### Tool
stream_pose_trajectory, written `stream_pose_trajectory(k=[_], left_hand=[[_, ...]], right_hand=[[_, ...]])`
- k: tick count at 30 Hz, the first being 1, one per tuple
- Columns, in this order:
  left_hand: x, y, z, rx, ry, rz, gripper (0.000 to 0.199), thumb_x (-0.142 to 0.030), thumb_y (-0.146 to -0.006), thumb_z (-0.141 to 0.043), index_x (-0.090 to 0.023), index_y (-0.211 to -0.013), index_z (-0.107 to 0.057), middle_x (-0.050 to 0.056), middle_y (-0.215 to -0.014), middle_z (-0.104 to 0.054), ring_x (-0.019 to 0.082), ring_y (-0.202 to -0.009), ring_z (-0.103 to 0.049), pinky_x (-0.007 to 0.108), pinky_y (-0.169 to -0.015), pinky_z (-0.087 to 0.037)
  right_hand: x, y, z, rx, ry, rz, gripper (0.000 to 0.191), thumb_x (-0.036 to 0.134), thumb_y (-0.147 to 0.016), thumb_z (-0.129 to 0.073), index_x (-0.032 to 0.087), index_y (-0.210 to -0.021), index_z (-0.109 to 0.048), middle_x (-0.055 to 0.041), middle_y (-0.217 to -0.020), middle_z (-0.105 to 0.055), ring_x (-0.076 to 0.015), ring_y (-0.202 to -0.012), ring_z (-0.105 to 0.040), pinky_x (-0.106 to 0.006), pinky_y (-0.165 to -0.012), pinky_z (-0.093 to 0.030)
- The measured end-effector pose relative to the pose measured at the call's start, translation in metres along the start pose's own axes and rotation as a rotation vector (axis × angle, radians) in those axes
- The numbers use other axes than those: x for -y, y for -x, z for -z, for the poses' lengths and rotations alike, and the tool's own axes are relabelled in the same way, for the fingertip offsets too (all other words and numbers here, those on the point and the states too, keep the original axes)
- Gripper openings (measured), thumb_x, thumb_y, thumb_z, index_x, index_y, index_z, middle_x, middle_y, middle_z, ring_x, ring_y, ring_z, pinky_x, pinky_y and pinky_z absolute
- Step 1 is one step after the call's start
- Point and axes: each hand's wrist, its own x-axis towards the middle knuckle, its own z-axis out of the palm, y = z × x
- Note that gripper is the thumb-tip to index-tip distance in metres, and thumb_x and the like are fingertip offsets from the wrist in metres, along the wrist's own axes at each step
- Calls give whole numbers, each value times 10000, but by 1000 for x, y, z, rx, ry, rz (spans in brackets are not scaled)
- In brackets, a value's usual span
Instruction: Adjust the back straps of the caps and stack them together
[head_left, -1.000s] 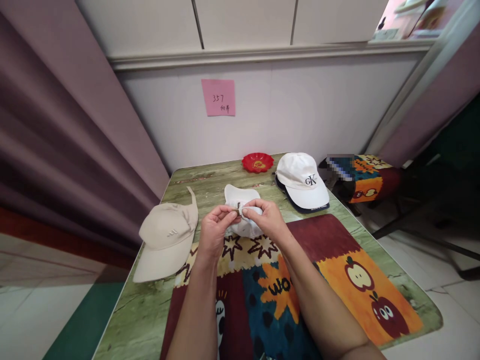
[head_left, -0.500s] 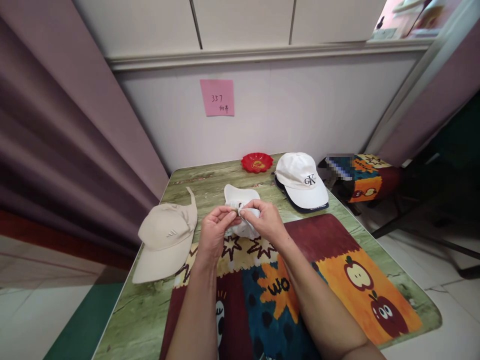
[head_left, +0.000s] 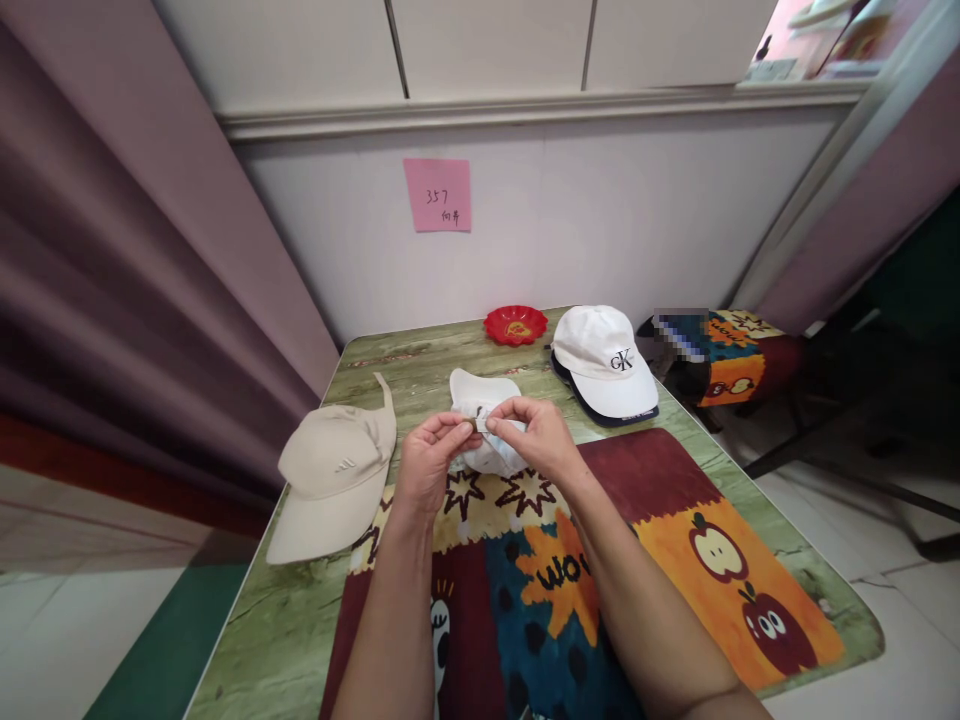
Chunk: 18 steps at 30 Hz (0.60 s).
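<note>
A small white cap (head_left: 484,388) lies at the middle of the table, its brim toward the wall. My left hand (head_left: 437,452) pinches one side of the cap's strap, near its fastening. Close beside it, my right hand (head_left: 538,436) pinches the strap from the other side. Fingertips of both hands nearly meet over the cap and cover part of it. At the left rests a beige cap (head_left: 334,455) with its strap end loose and sticking up. A white cap with black letters (head_left: 596,345) sits on a dark cap (head_left: 600,412) at the right.
A red scalloped dish (head_left: 515,326) stands at the back of the green table (head_left: 262,620). A colourful patterned mat (head_left: 645,480) lies under my forearms. Behind the table is a wall with a pink note (head_left: 439,195). A stool with a patterned cover (head_left: 739,365) stands to the right.
My right hand has shifted slightly to the right, and a bit more of the strap shows between my fingertips. The caps on both sides remain in place on the table.
</note>
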Motion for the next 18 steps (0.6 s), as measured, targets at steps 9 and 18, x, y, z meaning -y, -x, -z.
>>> stream_pose_trajectory(k=[9,18], left_hand=[[-1,2,-4,12,-20,38,310,-256,-579,-887,-114,-797,-719,30,-701,-730,145,-610,-695,260,-693,-569],[-2,3,-3,28,-28,36,306,-255,-582,-887,-120,-797,-715,28,-714,-730,134,-623,-693,240,-693,-559]], right_hand=[[3,0,1,-5,81,5,130,310,-785,-672,193,-760,-722,-15,-792,-751,-182,-752,-673,-280,-750,-481],[5,2,-2,-14,49,15,127,318,-782,-687,196,-760,-718,-23,-812,-753,-185,-776,-685,-279,-753,-485]])
